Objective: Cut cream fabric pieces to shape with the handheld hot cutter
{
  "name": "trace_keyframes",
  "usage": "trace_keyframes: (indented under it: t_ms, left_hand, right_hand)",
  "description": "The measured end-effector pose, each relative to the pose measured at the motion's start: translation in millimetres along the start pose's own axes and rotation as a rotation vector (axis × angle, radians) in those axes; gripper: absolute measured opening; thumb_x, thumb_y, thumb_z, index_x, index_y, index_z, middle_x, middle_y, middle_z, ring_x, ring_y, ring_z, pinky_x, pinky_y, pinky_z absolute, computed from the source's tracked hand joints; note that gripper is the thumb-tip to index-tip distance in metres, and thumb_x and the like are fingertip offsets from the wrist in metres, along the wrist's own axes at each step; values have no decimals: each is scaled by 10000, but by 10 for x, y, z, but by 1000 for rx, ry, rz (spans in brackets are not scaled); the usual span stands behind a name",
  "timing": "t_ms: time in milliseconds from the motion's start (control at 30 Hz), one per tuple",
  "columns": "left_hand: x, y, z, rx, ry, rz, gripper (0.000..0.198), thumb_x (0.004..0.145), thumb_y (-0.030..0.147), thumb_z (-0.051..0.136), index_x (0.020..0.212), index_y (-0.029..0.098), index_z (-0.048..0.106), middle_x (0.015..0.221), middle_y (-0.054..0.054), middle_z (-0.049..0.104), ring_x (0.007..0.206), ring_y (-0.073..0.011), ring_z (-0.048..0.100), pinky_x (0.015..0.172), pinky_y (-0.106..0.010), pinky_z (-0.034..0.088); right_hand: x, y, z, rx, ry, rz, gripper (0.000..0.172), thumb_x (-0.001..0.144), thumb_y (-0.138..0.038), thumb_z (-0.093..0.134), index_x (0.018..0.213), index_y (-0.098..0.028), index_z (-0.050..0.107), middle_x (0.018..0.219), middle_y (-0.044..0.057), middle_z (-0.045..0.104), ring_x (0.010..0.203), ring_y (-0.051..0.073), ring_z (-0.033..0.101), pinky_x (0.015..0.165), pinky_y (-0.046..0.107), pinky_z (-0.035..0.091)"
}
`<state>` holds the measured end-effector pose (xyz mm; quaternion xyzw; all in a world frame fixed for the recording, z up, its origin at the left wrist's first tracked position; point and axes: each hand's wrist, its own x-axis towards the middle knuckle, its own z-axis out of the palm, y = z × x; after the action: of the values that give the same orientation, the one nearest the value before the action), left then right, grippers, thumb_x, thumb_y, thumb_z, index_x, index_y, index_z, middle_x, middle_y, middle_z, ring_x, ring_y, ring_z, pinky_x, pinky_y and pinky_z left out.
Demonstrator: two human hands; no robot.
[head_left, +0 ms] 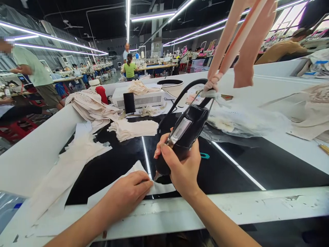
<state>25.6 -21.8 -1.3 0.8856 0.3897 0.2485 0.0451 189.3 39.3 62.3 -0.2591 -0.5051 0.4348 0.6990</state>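
My right hand (183, 166) is wrapped round a black hand-held power tool (180, 133) with a silver panel on its side. The tool tilts, its rounded black end down near a white fabric piece (138, 168) on the glossy black board (231, 168). My left hand (128, 188) lies low on that fabric, fingers together and pinching its edge just left of the tool's tip. What the tip touches is partly hidden. A thick black cable (177, 99) leaves the tool's top, where knotted pink fabric strips (227, 51) hang it from above.
Stacks of pale cut fabric (135, 128) lie at the back and along the left (74, 157). Behind stand a vented white box (138, 97) and a phone (129, 103). Clear plastic bags (241, 120) and a teal clip-like item (205, 155) are right. Other people work farther off.
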Motion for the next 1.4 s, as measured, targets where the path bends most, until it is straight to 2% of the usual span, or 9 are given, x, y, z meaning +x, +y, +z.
trace_keyframes:
  t_ms: [400, 767, 1200, 1400]
  left_hand:
    - [-13, -12, 3, -13, 11, 10, 265, 1109, 181, 439, 1174, 182, 697, 1099, -90, 714, 954, -185, 705, 847, -277, 600]
    - [0, -10, 12, 8, 30, 21, 268, 1098, 170, 435, 1117, 175, 702, 1060, -88, 716, 893, -185, 695, 790, -267, 603]
    - [-17, -4, -7, -5, 2, 10, 294, 1078, 131, 421, 1145, 195, 700, 1065, -90, 711, 921, -176, 693, 828, -272, 611]
    - [-34, -47, -74, -77, 40, -14, 315, 1120, 254, 406, 1107, 207, 717, 1121, -85, 730, 968, -182, 731, 860, -263, 614]
  right_hand:
    - [-1, 51, 46, -27, -14, -1, 315, 815, -319, 795, 941, -272, 510, 737, -69, 634, 551, 121, 592, 512, 274, 549]
    - [-34, -78, -47, -22, 8, -25, 308, 805, -259, 787, 955, -292, 520, 714, -80, 657, 506, 127, 600, 468, 277, 527]
    - [-47, -48, -71, -19, -6, 10, 284, 832, -271, 779, 975, -283, 534, 742, -64, 677, 510, 129, 608, 455, 273, 521]
    - [21, -64, -180, -69, -26, -3, 351, 813, -334, 834, 987, -282, 534, 768, -73, 662, 560, 124, 602, 539, 276, 533]
